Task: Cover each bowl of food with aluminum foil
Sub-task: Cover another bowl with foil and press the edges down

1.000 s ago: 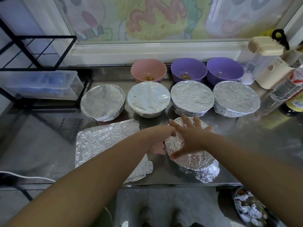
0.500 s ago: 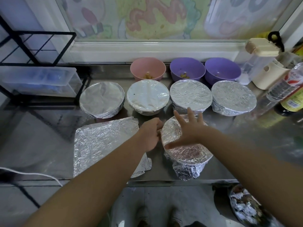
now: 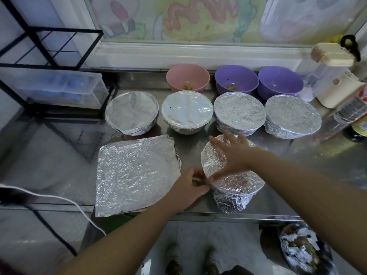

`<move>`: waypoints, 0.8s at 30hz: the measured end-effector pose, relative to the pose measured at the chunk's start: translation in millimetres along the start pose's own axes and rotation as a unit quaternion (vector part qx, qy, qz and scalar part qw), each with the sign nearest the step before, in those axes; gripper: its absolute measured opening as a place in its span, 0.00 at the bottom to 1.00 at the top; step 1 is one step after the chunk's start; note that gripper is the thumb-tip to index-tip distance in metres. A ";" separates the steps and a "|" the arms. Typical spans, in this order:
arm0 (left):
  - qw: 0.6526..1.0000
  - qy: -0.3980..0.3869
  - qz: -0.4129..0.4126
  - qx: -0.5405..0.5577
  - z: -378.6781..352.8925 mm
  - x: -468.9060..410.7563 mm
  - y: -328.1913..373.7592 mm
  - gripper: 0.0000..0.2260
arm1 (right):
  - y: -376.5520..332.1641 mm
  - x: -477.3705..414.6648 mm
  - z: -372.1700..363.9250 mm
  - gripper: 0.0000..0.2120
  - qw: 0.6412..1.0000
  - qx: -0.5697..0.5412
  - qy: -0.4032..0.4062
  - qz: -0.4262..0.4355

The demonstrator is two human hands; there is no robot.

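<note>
A foil-wrapped bowl (image 3: 236, 183) stands near the counter's front edge. My right hand (image 3: 232, 153) lies flat on its foil top with fingers spread. My left hand (image 3: 190, 187) presses the foil at the bowl's left side, fingers curled against it. Behind it stands a row of several foil-covered bowls (image 3: 240, 113). Further back are an uncovered pink bowl (image 3: 187, 79) and two uncovered purple bowls (image 3: 236, 80) (image 3: 280, 82) with bits of food. A loose crinkled foil sheet (image 3: 135, 173) lies flat to the left.
A black wire rack with a clear plastic box (image 3: 59, 86) stands at the left. Cream containers (image 3: 333, 76) and bottles (image 3: 353, 114) crowd the right back. A white cable (image 3: 59, 199) crosses the front left. A bin with foil scraps (image 3: 305, 251) sits on the floor.
My left hand slid down the bowl's left side toward the front. The foil on the front bowl is now folded tighter under the rim. The right hand stayed flat on top.
</note>
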State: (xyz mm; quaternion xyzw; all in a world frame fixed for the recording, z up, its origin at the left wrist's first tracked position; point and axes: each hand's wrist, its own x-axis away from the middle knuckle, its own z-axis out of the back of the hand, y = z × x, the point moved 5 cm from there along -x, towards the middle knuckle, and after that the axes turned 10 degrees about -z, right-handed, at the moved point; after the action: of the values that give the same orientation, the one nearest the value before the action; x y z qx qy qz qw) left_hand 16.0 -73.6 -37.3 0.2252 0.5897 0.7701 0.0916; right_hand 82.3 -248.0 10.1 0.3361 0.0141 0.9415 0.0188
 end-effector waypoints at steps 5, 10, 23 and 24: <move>0.993 0.032 -0.066 -0.090 5.9 -9.2 1.6 0.09 | -0.8 6.5 2.8 0.73 1.000 -0.012 -0.014 -0.002; 0.983 0.012 -0.105 -0.148 13.4 -20.3 8.7 0.05 | -1.2 9.9 3.3 0.71 1.000 -0.009 -0.024 -0.006; 0.887 0.000 -0.243 -0.393 33.1 -48.2 32.9 0.15 | -4.5 15.8 5.1 0.65 1.000 -0.015 -0.008 -0.007; 0.879 0.009 -0.251 -0.405 33.5 -50.1 33.0 0.16 | -4.7 16.9 5.6 0.65 1.000 -0.014 -0.007 -0.009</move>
State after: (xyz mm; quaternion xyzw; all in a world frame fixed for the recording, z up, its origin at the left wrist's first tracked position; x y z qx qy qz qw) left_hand 79.5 -74.4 -11.1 0.0059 0.2638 0.8951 0.3594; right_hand 72.9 -242.5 24.9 0.3428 0.0034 0.9389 0.0323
